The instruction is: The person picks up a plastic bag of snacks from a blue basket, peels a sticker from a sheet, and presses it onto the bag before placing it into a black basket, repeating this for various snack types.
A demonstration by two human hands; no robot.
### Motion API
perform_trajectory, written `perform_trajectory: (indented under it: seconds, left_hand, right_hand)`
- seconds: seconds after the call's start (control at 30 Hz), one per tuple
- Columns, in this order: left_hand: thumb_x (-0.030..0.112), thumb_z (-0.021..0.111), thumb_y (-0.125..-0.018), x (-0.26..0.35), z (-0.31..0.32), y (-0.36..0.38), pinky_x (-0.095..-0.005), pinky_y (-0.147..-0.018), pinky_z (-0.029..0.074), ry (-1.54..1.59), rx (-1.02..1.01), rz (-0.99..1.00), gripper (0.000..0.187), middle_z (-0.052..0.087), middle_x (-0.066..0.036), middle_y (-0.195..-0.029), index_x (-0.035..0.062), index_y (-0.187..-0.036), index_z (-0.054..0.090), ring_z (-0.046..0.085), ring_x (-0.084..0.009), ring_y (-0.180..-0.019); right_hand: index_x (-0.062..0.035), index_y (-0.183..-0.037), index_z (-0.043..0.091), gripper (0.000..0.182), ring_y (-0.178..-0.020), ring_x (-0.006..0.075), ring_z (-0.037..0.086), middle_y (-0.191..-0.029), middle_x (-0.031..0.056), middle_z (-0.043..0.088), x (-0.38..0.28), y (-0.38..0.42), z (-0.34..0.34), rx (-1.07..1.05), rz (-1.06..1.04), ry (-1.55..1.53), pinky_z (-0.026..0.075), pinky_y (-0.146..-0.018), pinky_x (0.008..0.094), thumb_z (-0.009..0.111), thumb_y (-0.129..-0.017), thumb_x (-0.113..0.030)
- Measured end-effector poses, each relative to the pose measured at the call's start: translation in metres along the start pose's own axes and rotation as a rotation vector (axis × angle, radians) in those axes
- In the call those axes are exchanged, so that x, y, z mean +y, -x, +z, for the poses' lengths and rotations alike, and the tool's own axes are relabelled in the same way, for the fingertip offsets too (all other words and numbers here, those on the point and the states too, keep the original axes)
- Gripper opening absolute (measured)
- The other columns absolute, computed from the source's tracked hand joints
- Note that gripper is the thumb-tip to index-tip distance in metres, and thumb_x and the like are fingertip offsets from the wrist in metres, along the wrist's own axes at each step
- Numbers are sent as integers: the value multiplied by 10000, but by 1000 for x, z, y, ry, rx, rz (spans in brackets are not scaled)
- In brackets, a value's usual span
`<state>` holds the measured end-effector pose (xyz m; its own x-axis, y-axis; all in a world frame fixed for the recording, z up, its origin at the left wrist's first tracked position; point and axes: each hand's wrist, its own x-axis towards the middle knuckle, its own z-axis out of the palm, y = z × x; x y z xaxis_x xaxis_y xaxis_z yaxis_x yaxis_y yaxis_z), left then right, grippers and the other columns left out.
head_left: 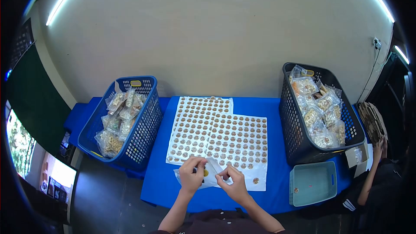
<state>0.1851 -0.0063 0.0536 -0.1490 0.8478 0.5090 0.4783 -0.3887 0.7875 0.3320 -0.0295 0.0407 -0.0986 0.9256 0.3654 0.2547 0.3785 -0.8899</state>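
Note:
Over the front of the table, my left hand (pixel 192 175) and my right hand (pixel 234 183) both pinch a clear plastic bag (pixel 212 166). Its upper part stretches between my fingers, and its lower part hangs near the left hand. Something small and yellow (pixel 206 173) shows beside my left fingertips; I cannot make out what it is. Beneath and beyond the hands lie overlapping white sheets of round brown stickers (pixel 237 135). Near its front edge, one sheet has a bare white strip with a single sticker (pixel 255 180) left on it.
A blue basket (pixel 145 123) of filled bags stands left; a dark grey basket (pixel 299 125) of similar bags stands right. A shallow green tray (pixel 314 199) sits before it. Far right, another person's hand (pixel 378 148) touches stacked brown cardboard (pixel 371 121). Blue cloth (pixel 167 190) covers the table.

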Motion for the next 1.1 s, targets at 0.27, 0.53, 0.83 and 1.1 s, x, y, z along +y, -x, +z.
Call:
perform_trajectory:
  seconds: [0.27, 0.53, 0.83, 1.1]
  left_hand:
    - [104, 609, -782, -3, 1, -5, -264, -502, 396, -14, 121, -12, 113, 565, -65, -643, 2, -733, 597, 530, -160, -553]
    - [131, 577, -815, -13, 1, -4, -268, -525, 412, 30, 111, -70, 159, 553, -65, -636, -5, -735, 589, 539, -165, -569]
    - [102, 648, -704, -13, 2, 1, -356, -869, 375, 64, -148, 124, 379, 500, -137, -1038, 16, -1037, 487, 479, -283, -1009]
    - [85, 590, -757, -7, 21, 31, -349, -836, 404, 160, -409, 11, 276, 566, -128, -1024, 39, -1024, 541, 527, -283, -978]
  right_hand:
    - [-9, -675, 536, 107, -559, 102, 445, -611, 37, 481, -4, 6, 2, -21, 14, -76, 353, -514, 239, 633, -701, -47]
    - [-6, -666, 522, 115, -575, 97, 463, -632, 40, 505, -3, 15, 1, -82, 42, -141, 375, -551, 229, 618, -719, -39]
    - [-4, -727, 525, 74, -668, 63, 475, -710, 12, 491, 21, 9, -7, 90, 141, -240, 391, -621, 208, 573, -782, -15]
    - [-5, -843, 562, 146, -696, 127, 501, -801, 62, 525, -4, 4, 0, 181, 6, -60, 411, -649, 242, 630, -714, -16]
